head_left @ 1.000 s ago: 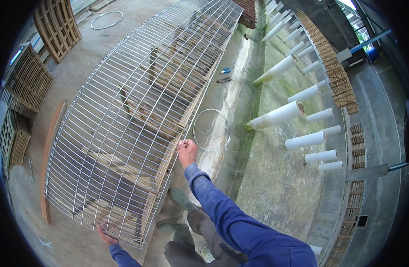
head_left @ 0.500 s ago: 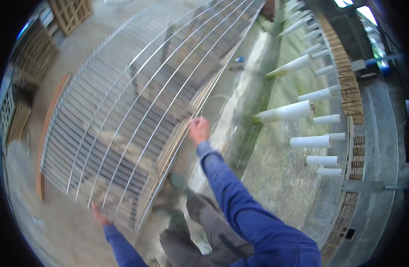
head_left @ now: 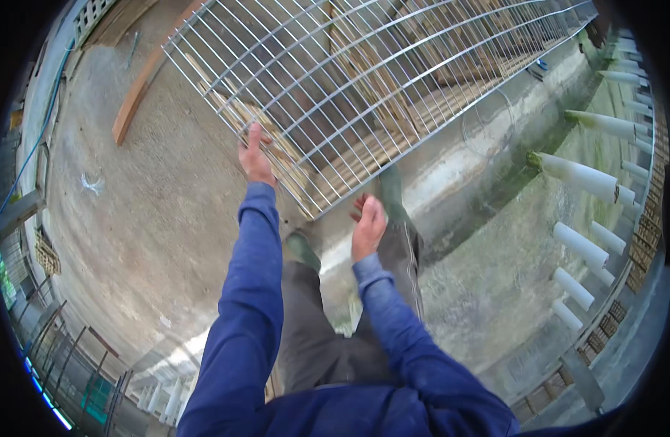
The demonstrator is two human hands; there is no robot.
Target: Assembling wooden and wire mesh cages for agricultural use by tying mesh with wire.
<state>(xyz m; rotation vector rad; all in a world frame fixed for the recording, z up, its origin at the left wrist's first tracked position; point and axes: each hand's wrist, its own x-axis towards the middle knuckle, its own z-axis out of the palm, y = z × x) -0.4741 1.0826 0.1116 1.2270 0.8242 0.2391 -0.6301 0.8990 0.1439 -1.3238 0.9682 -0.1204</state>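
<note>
A large metal grid panel (head_left: 364, 97) of thin rods and flat bars spreads in front of me, its near corner pointing toward my legs. My left hand (head_left: 257, 162) is at its left end edge, thumb upward and fingers curled round the edge bars. Just off the near long edge is my right hand (head_left: 369, 227), apart from the panel and holding nothing. Its fingers are loosely bent and spread from the thumb. Wooden slats (head_left: 338, 175) show through the grid beneath it.
My green boots (head_left: 303, 248) stand close to the panel's near corner. A reddish wooden beam (head_left: 142, 93) lies on the concrete floor at left. On the right runs a low concrete ledge (head_left: 440, 169), with several white pipes (head_left: 579, 175) jutting beyond it. A blue-handled tool (head_left: 542, 65) lies at the far right.
My view has swung left and toward the panel's near end. My left hand has moved onto the end edge with fingers curled. My right hand has come off the long edge.
</note>
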